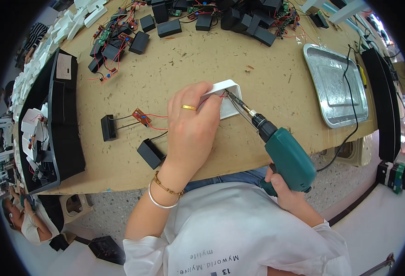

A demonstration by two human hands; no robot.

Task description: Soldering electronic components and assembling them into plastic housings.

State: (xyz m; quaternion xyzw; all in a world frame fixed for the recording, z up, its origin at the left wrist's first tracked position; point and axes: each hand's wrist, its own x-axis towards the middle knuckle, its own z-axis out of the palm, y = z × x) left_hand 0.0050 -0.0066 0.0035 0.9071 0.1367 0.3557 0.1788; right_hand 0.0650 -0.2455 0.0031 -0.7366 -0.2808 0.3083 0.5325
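My left hand (191, 124) is closed round a small white plastic housing (230, 85), open side toward the right. My right hand (285, 191) grips the handle of a green soldering gun (290, 158). The gun's metal tip reaches inside the housing, close to a red wire (223, 94); whether they touch I cannot tell. Red wires run from under my left hand to a small brown circuit board (141, 117). That board is wired to a black box (108, 128). Another black box (151, 153) lies beside my left wrist, its wire passing under the hand.
Black boxes (169, 28) and wired boards pile along the far edge. A metal tray (338, 87) lies at the right, the gun's black cord (349, 69) crossing it. At the left stands a black bin (67, 124) of white parts. Another person (34, 223) sits at far left.
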